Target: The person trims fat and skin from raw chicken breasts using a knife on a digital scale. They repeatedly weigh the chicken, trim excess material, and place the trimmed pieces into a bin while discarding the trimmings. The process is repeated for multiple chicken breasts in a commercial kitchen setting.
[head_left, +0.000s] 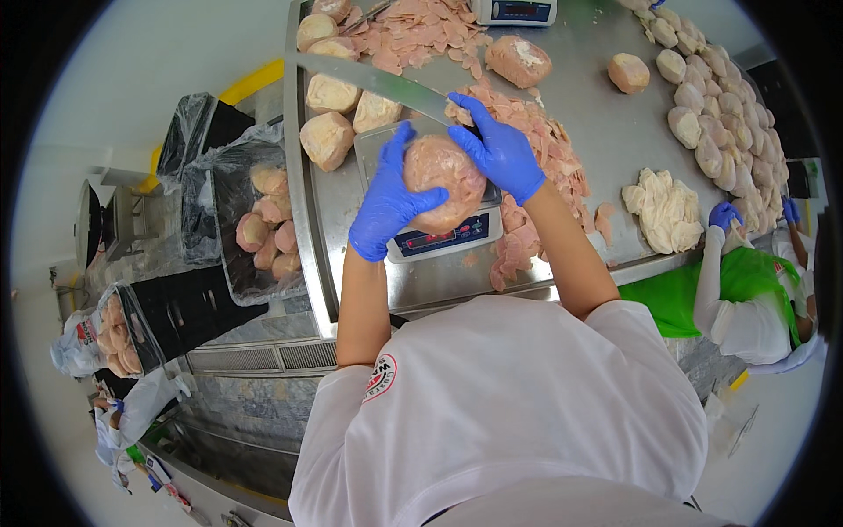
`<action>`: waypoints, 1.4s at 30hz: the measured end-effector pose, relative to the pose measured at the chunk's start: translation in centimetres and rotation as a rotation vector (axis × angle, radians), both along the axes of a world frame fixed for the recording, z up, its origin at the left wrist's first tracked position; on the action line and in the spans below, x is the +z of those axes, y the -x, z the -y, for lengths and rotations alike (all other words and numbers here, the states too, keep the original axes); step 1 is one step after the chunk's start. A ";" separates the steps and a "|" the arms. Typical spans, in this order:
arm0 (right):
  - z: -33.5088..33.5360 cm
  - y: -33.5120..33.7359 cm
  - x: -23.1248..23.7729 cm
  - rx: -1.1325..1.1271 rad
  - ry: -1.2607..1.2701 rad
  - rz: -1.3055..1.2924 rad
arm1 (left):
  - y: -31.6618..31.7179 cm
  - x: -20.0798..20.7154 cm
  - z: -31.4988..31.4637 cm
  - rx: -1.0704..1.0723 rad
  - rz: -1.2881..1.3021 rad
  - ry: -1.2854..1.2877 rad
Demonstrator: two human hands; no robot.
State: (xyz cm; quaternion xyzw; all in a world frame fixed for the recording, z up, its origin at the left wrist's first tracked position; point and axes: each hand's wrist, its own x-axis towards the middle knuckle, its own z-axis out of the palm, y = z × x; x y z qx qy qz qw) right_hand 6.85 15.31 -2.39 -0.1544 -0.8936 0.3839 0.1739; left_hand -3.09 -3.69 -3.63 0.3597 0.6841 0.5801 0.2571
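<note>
Step in hand, as judged: steadying and turning the meat (446, 183) over the scale (446, 237), knife (378, 81) at the ready.

Left hand (386, 204): spread around the near-left side of the meat, thumb across its front. Right hand (502, 147): closed on the knife handle, thumb side at the meat's far right edge; blade runs leftward, beyond both hands. Meat sits between the hands, above the scale; whether it rests on the plate cannot be told.

Next move calls for, probably, a firm left grip and the edge clear of the left fingers.

Meat: rounded, pink, faintly mottled, paler on top, seemingly moist; likely slippery and slightly yielding. Trimmings (558, 154) lie on the tabletop (606, 132) beside the right hand; paler lumps (327, 140) beyond the left.
</note>
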 end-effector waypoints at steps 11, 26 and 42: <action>0.6 -9.9 -5.1 0.004 0.211 -0.087 | -2.0 2.2 -1.3 0.238 -0.245 0.198; -1.5 -7.9 -2.8 0.118 0.189 -0.089 | -2.1 1.8 -1.0 -0.082 -0.036 0.103; -2.2 -6.7 -2.4 0.315 0.202 -0.046 | 0.9 3.0 -1.2 -0.335 -0.063 0.132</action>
